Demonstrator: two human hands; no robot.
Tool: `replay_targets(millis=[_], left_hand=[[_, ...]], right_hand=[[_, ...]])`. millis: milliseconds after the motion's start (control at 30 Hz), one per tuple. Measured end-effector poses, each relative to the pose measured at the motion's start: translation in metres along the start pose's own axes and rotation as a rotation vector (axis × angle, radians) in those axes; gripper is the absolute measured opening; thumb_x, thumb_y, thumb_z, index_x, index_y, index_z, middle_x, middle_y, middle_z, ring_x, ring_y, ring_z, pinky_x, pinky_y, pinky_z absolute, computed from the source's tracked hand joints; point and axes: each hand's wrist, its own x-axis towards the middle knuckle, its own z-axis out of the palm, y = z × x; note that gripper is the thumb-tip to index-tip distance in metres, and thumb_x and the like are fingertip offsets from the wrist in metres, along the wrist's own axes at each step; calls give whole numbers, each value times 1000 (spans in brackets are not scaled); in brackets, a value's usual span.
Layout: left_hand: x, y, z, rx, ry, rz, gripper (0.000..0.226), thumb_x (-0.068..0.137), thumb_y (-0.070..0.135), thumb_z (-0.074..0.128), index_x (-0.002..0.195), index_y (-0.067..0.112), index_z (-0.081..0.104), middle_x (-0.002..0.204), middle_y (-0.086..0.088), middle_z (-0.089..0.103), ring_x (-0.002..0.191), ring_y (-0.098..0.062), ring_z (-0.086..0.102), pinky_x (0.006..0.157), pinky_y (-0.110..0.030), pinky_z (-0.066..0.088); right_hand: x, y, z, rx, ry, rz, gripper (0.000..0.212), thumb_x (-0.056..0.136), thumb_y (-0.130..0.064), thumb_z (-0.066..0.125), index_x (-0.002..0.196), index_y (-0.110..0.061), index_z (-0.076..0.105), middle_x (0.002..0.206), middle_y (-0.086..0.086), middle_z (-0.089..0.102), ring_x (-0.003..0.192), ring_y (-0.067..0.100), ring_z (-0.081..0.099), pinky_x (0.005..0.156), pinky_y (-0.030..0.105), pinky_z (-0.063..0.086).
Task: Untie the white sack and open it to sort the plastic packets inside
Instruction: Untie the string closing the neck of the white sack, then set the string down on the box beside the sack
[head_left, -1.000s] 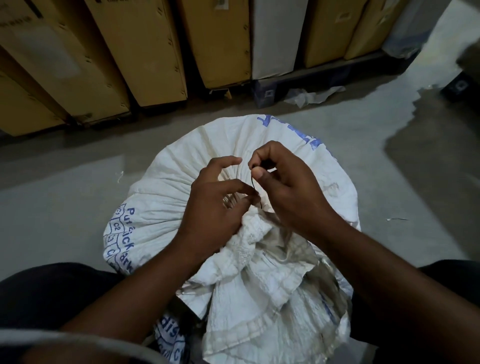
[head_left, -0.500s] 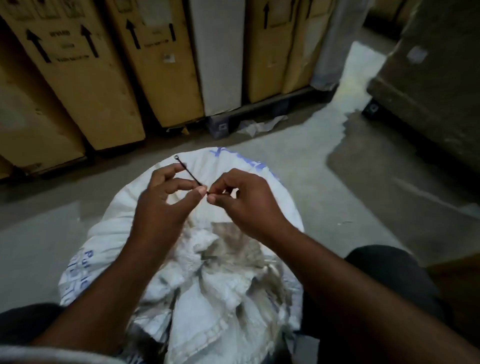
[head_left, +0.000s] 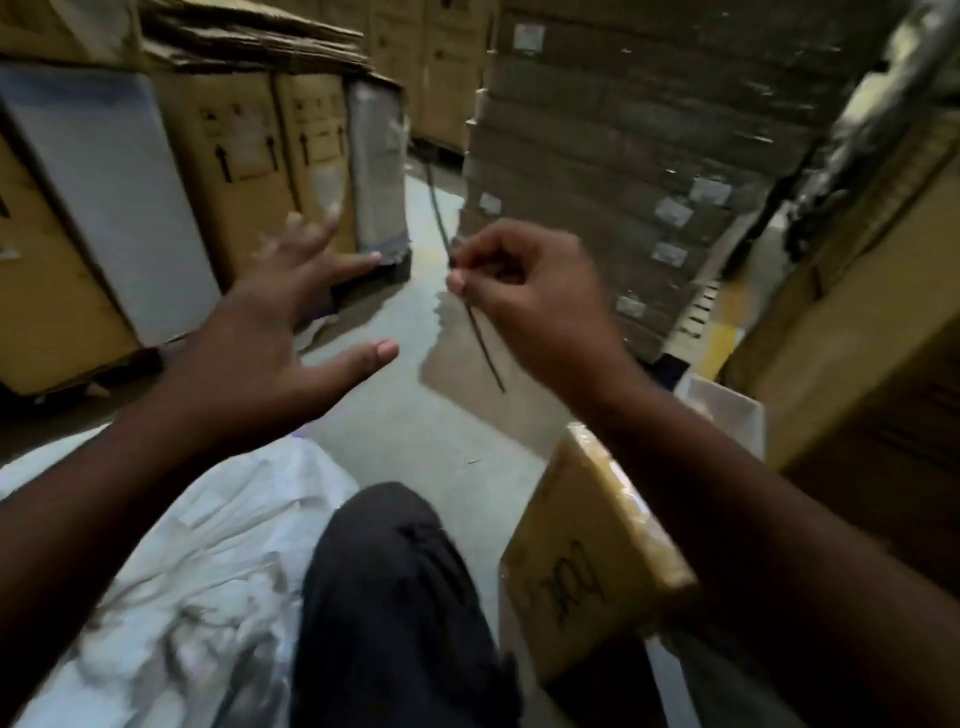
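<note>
The white sack (head_left: 218, 545) lies low at the bottom left, its crumpled mouth loose and no tie on it. My right hand (head_left: 530, 296) is raised above the floor, fingertips pinched on a thin dark tie (head_left: 480, 343) that sticks out above and below the pinch. My left hand (head_left: 275, 353) hovers beside it with fingers spread wide and nothing in it. Both hands are well above and clear of the sack. No plastic packets show inside it.
My dark-trousered knee (head_left: 395, 597) rises between the sack and a yellow-brown labelled box (head_left: 587, 561) at right. Tall cardboard cartons (head_left: 244, 156) stand at left, a wrapped pallet stack (head_left: 623, 171) ahead right. Grey concrete floor (head_left: 415, 426) runs between them.
The tie has come off the sack and stays in my right hand. My left hand has let go and spread open. The view has swung up and to the right, away from the sack.
</note>
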Motion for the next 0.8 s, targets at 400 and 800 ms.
replay_targets(millis=[400, 800], left_hand=[[69, 151, 147, 14, -146, 393, 90, 81, 70, 57, 160, 38, 29, 173, 12, 10, 160, -10, 4, 129, -51, 14], [57, 130, 224, 136, -363, 387, 101, 80, 82, 48, 164, 41, 9, 173, 16, -8, 160, -9, -5, 131, -43, 4]], right_hand=[[-91, 99, -227, -121, 436, 264, 14, 79, -21, 78, 86, -23, 66, 73, 3, 64, 67, 17, 60, 65, 42, 55], [-112, 205, -201, -263, 458, 543, 17, 78, -38, 69, 85, -25, 61, 79, 1, 61, 73, 20, 58, 72, 56, 58]])
